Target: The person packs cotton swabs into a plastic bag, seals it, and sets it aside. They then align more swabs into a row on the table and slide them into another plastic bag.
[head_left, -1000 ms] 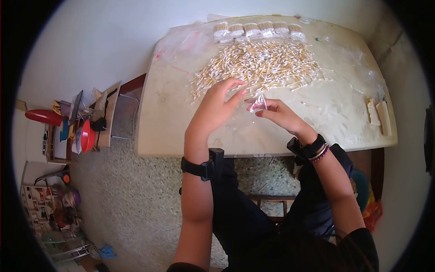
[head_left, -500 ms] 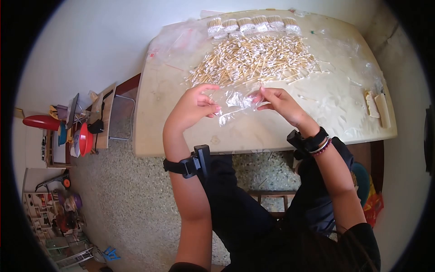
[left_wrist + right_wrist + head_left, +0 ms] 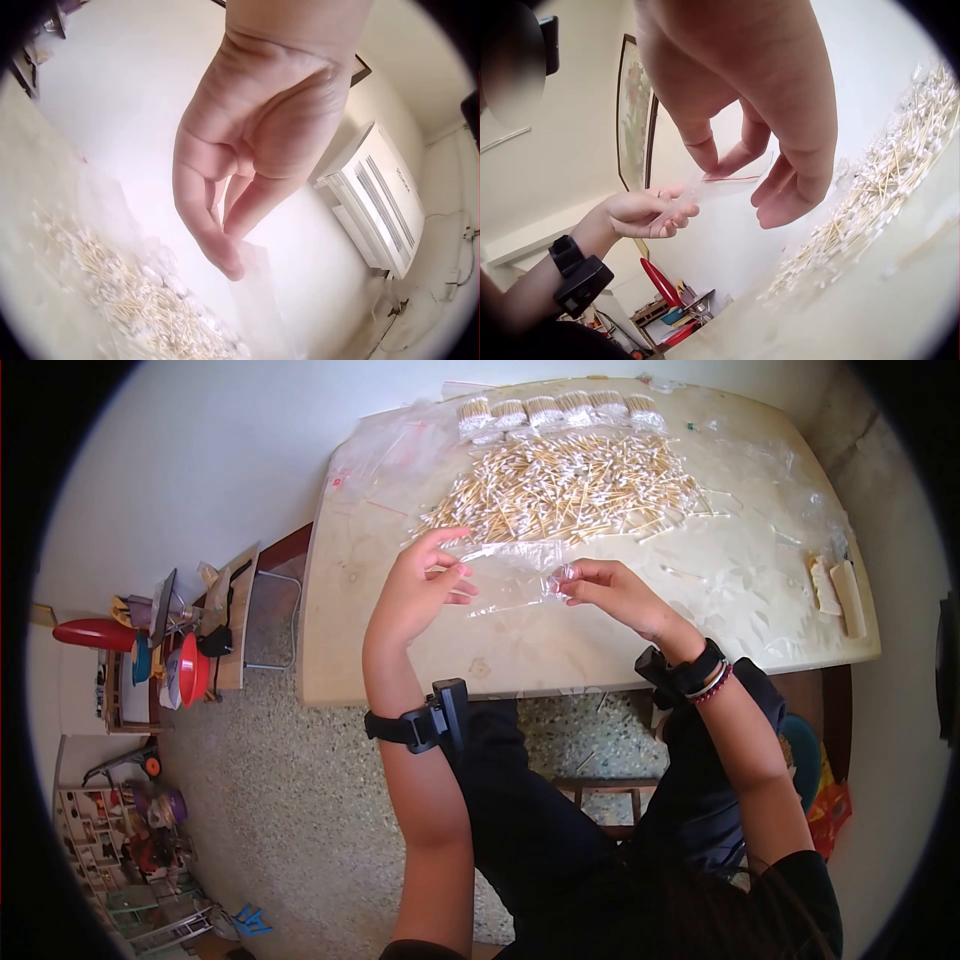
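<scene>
A clear flat plastic bag (image 3: 515, 578) is stretched between my two hands above the near part of the table. My left hand (image 3: 415, 592) pinches its left end between thumb and finger; in the left wrist view the film (image 3: 259, 292) hangs below those fingertips. With thumb and fingertips, my right hand (image 3: 618, 598) pinches the other end. The right wrist view shows a red line (image 3: 733, 178) along the bag's edge, close to the right fingertips. Just beyond both hands lies a wide heap of cotton swabs (image 3: 575, 485) with white tips.
Several bundled packs of cotton swabs (image 3: 575, 408) stand in a row behind the heap. Loose plastic bags (image 3: 385, 465) lie at the table's far left. One stray swab (image 3: 683, 573) is right of the hands. A cream-coloured piece (image 3: 848, 600) lies near the right edge.
The crumpled bag at the right hand has been spread out between both hands. My left hand moved left, away from the right, and took hold of the bag's other end.
</scene>
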